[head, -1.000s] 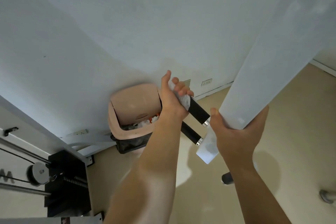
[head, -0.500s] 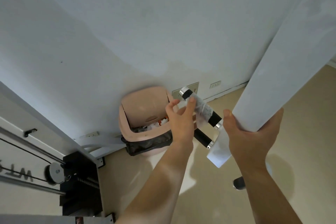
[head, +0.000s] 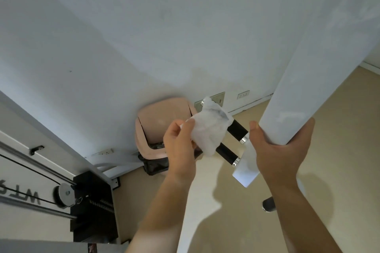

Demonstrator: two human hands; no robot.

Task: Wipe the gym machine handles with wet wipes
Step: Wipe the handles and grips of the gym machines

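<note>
A white machine arm [head: 308, 80] slants down from the upper right, and my right hand [head: 281, 148] is clamped around its lower end. Two black handles with chrome collars stick out to the left of it: an upper handle [head: 238, 129] and a lower handle [head: 227, 153]. A white wet wipe [head: 209, 127] is draped over the far part of the upper handle and hangs loosely down. My left hand [head: 181, 141] pinches the wipe's left edge between thumb and fingers, just left of the handles.
A pink waste bin [head: 156, 123] with a black liner and crumpled wipes stands against the white wall below the handles. The weight stack, pulley and cables [head: 65, 193] are at lower left. A black foot peg [head: 268, 204] sits low on the beige floor.
My left hand let go of its wrap around the upper handle and slid back left; the wipe now hangs spread over the handle, held only at its edge. My right hand stayed on the arm.
</note>
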